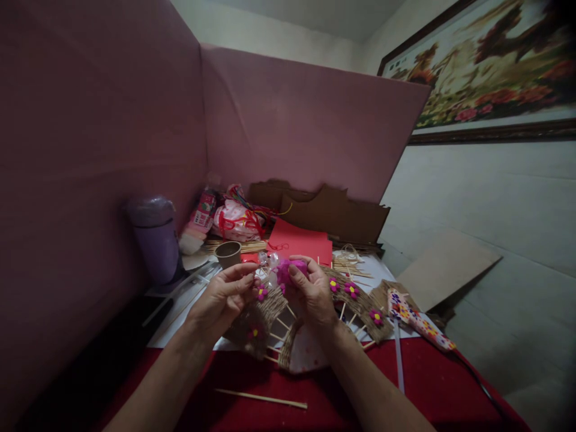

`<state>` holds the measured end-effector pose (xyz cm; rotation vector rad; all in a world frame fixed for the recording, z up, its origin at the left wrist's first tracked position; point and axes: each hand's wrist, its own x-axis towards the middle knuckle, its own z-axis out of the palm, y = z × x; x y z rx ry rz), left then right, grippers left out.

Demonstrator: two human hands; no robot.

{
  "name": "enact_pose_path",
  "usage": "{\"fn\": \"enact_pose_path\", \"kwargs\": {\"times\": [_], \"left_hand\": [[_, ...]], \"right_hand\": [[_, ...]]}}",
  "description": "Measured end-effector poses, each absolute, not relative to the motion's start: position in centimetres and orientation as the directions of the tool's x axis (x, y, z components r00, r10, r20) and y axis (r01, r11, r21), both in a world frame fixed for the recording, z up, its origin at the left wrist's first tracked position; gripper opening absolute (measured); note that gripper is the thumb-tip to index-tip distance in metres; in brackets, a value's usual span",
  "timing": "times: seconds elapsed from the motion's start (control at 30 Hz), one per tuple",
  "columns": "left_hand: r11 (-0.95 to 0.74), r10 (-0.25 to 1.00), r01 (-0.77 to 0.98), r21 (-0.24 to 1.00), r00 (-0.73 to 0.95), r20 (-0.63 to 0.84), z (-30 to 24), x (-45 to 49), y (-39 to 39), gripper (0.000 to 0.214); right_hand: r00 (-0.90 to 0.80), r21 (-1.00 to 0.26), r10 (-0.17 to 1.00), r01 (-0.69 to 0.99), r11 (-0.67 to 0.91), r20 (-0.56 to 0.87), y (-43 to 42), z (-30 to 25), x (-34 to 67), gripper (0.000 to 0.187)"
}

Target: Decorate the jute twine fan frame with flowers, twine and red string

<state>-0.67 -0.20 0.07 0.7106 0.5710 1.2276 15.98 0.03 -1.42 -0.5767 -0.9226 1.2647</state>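
Right hand (314,293) grasping clay (284,273); left hand (221,299) apparently pinching plastic (270,261) beside it. A sharp tug could drop clay beneath.

Purple tumbler (157,249), framed painting (490,75), pink partition (306,126)

A dark red, cloth-covered table (429,384) bears a slender pale wooden stick (261,398) on the near side of the right hand (312,294), a flat white sheet (173,330) beneath that grip, and a floral-patterned glue gun (422,323) to its right.
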Motion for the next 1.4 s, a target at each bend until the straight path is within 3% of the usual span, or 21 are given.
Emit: {"fn": "enact_pose_path", "kwargs": {"times": [0.3,0.67,0.9,1.4], "left_hand": [[0.196,0.970,-0.665,0.720,0.239,-0.044,0.1,-0.9,0.0,0.013],[0.074,0.986,-0.536,0.841,0.163,0.017,0.4,-0.2,-0.7,0.027],[0.066,0.975,-0.467,0.882,0.216,0.041,0.5,0.6,-1.2,0.030],[0.166,0.959,-0.450,0.877,0.281,-0.038,0.3,0.7,-0.9,0.037]], "right_hand": [[0.030,-0.800,0.966,-0.554,0.231,0.258,-0.1,-1.4,15.9,0.030],[0.013,-0.793,0.969,-0.573,0.208,0.245,-0.1,-1.3,15.8,0.029],[-0.016,-0.839,0.967,-0.502,0.211,0.253,-0.2,-1.8,15.7,0.030],[-0.080,-0.862,0.953,-0.454,0.227,0.293,-0.2,-2.0,15.7,0.033]]}}
